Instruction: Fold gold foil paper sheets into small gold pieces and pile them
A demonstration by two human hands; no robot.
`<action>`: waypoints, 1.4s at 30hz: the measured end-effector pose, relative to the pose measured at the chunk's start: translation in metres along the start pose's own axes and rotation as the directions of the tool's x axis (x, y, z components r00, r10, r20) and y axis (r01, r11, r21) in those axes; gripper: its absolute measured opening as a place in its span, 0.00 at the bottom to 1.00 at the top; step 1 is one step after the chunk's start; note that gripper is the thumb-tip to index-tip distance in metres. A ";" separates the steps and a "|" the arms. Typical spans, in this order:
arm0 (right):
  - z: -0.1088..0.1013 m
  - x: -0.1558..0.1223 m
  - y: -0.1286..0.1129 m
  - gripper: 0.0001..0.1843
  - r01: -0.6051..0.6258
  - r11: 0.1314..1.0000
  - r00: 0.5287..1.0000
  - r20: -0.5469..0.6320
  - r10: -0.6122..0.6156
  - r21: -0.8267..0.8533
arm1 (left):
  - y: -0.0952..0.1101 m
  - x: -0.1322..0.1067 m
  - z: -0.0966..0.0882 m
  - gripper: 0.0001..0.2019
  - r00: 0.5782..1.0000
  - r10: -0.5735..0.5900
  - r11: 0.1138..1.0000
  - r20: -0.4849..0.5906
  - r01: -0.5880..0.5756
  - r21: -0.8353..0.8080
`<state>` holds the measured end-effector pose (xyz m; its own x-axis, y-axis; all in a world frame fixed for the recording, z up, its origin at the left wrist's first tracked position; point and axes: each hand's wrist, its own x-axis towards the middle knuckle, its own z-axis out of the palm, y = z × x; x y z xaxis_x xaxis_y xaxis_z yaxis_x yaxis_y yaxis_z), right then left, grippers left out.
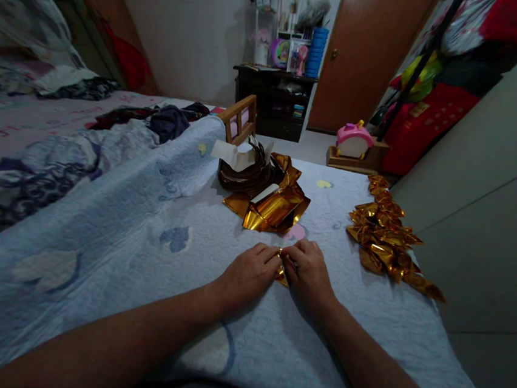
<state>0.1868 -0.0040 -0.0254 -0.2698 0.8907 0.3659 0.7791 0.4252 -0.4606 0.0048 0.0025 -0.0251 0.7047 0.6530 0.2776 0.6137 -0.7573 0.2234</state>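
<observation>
My left hand [251, 271] and my right hand [308, 273] rest side by side on the light blue quilt [143, 250], fingers curled and pressed together over a small piece of gold foil paper [282, 274]. Only a sliver of the foil shows between them. Just beyond the hands lies a loose stack of gold foil sheets [272, 207]. To the right, along the bed's edge, sits a row of several folded gold foil pieces [385, 233].
A dark round basket [244, 177] with white paper in it stands behind the foil stack, by a wooden frame [240, 119]. Crumpled clothes [165, 119] lie far left. A grey wardrobe [491, 198] borders the bed's right edge. A pink toy [354, 139] sits on the floor.
</observation>
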 end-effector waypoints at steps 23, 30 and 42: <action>0.000 -0.001 -0.001 0.09 0.048 0.998 0.999 -0.008 -0.049 -0.051 | 0.003 -0.001 -0.001 0.06 0.999 0.033 0.998 0.018 -0.034 0.059; 0.000 -0.002 -0.001 0.10 0.061 0.998 0.998 -0.018 -0.061 -0.025 | 0.005 -0.001 -0.002 0.06 0.999 0.014 0.995 0.046 -0.018 0.101; 0.000 -0.002 0.000 0.10 0.064 0.998 0.998 -0.002 -0.064 -0.016 | 0.007 0.001 -0.006 0.06 0.997 0.008 0.996 0.079 -0.014 0.085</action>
<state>0.1879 -0.0061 -0.0260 -0.3184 0.8612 0.3961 0.7689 0.4790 -0.4235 0.0077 -0.0026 -0.0181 0.7354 0.6461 0.2043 0.6315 -0.7628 0.1391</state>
